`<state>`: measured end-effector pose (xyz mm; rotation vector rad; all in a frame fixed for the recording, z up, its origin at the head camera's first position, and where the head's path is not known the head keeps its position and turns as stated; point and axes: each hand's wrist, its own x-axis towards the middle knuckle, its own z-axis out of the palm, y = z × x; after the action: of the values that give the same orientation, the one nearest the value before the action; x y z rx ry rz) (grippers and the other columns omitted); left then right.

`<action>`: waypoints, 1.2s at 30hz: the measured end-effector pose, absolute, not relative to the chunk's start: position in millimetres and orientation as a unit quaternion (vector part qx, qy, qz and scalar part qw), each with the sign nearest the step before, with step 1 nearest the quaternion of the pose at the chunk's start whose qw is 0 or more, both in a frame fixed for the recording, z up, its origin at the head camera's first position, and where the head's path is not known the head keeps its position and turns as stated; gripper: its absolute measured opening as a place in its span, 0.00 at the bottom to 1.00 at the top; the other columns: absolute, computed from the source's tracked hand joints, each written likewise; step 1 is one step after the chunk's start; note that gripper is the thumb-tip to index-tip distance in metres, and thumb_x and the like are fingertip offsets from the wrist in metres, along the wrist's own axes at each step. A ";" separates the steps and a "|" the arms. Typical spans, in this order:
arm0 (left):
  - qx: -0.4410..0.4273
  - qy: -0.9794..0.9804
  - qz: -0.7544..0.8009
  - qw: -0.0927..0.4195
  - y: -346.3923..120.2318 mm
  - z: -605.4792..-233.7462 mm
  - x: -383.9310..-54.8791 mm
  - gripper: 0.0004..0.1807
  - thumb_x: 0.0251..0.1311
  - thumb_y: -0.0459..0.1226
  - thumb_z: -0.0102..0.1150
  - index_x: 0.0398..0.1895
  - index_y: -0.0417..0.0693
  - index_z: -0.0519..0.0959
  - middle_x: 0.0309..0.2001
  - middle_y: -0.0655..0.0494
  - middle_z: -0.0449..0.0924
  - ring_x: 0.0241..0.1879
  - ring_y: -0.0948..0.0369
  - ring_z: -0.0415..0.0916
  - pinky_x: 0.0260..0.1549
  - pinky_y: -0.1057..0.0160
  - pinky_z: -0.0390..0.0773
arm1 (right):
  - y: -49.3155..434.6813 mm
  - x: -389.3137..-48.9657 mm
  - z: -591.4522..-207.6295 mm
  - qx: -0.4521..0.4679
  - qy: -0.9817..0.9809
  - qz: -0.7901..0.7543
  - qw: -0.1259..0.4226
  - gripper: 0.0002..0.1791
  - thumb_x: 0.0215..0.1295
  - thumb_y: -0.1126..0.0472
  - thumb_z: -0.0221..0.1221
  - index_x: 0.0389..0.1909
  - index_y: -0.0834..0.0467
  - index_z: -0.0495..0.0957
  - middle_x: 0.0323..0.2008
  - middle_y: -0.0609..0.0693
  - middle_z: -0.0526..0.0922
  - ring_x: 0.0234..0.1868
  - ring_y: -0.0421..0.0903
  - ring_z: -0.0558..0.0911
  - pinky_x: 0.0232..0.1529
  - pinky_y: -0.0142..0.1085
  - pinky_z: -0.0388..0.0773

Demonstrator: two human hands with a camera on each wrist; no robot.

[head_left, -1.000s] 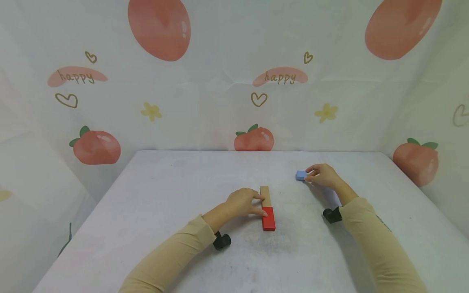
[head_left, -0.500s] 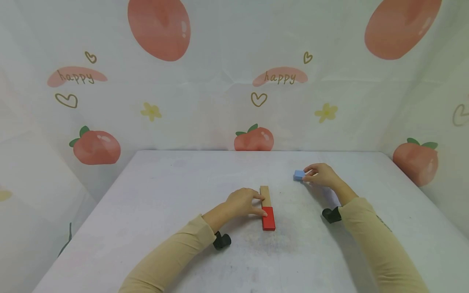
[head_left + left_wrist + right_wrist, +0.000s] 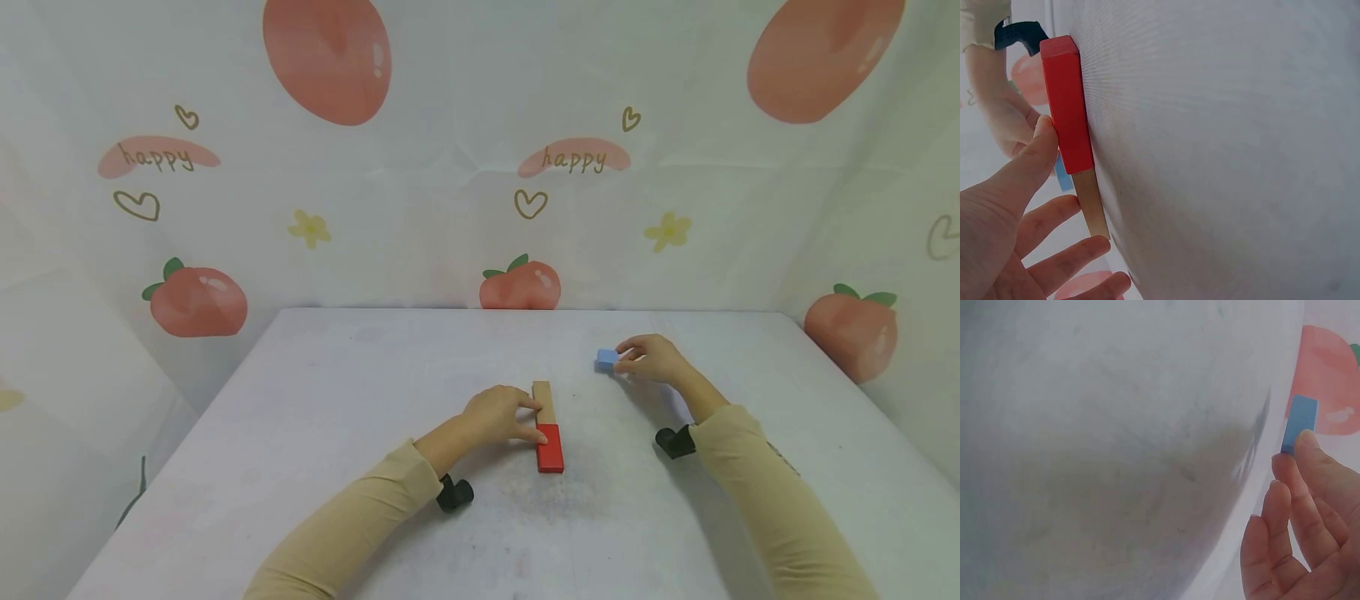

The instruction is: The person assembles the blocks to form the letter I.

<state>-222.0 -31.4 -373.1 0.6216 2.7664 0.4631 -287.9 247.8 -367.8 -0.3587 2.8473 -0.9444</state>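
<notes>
In the head view a red block and a natural wood block lie end to end on the table, the red one nearer. My left hand rests at their left side. In the left wrist view its thumb touches the red block, while the extended fingers reach to the wood block. Farther back to the right, my right hand pinches a small blue block. The right wrist view shows the thumb on one face of this blue block and a fingertip at its lower end.
A white table spreads under both hands, its back edge close behind the blue block. Behind it hangs a pale cloth backdrop printed with peaches. Black wrist-worn cameras hang by both sleeves.
My right hand has shifted slightly left, carrying the blue block along. The left hand, the red block and the wood block have stayed put.
</notes>
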 end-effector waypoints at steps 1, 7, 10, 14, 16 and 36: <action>0.215 0.954 0.159 0.134 -31.4 -373.1 -221.9 0.31 0.47 0.54 0.67 0.57 0.61 0.76 0.59 0.58 0.75 0.62 0.58 0.69 0.56 0.56 0.74 | 247.0 -287.6 -367.4 -0.119 0.941 -0.311 0.059 0.22 0.58 0.60 0.62 0.48 0.71 0.75 0.38 0.65 0.83 0.34 0.46 0.81 0.33 0.30 0.72; 0.218 0.955 0.153 0.130 -31.6 -373.4 -221.9 0.31 0.47 0.54 0.67 0.57 0.62 0.76 0.60 0.58 0.75 0.62 0.58 0.69 0.56 0.56 0.74 | 243.4 -286.5 -366.1 -0.123 0.940 -0.314 0.060 0.22 0.58 0.60 0.63 0.48 0.71 0.75 0.38 0.65 0.83 0.36 0.50 0.81 0.32 0.30 0.72; 0.218 0.955 0.154 0.130 -31.6 -373.6 -222.2 0.31 0.47 0.54 0.67 0.57 0.62 0.76 0.59 0.58 0.75 0.62 0.58 0.69 0.56 0.56 0.74 | 242.0 -287.7 -367.2 -0.127 0.939 -0.314 0.058 0.22 0.57 0.60 0.63 0.48 0.71 0.75 0.38 0.65 0.83 0.36 0.50 0.81 0.32 0.30 0.72; 0.219 0.954 0.157 0.130 -31.6 -374.1 -222.6 0.31 0.47 0.54 0.67 0.57 0.61 0.76 0.59 0.58 0.75 0.62 0.58 0.69 0.56 0.57 0.74 | 240.5 -289.3 -368.8 -0.134 0.939 -0.313 0.055 0.21 0.58 0.60 0.63 0.47 0.70 0.75 0.38 0.65 0.84 0.35 0.49 0.82 0.32 0.30 0.73; 0.220 0.954 0.158 0.130 -31.7 -374.1 -222.5 0.31 0.47 0.54 0.67 0.57 0.61 0.76 0.59 0.59 0.75 0.62 0.58 0.69 0.56 0.57 0.73 | 239.4 -289.7 -369.1 -0.136 0.939 -0.313 0.055 0.21 0.58 0.60 0.63 0.47 0.70 0.75 0.37 0.65 0.84 0.35 0.50 0.82 0.32 0.30 0.73; 0.229 0.953 0.155 0.124 -32.4 -373.7 -221.7 0.31 0.47 0.54 0.67 0.57 0.60 0.76 0.59 0.61 0.75 0.62 0.58 0.70 0.56 0.58 0.74 | 224.7 -290.1 -365.8 -0.132 0.942 -0.304 0.059 0.20 0.56 0.60 0.64 0.47 0.69 0.76 0.36 0.62 0.83 0.36 0.50 0.80 0.32 0.29 0.73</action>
<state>-221.7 -32.4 -373.7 0.6668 2.7788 0.4521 -290.1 224.7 -365.8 -0.3985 2.8510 -0.9214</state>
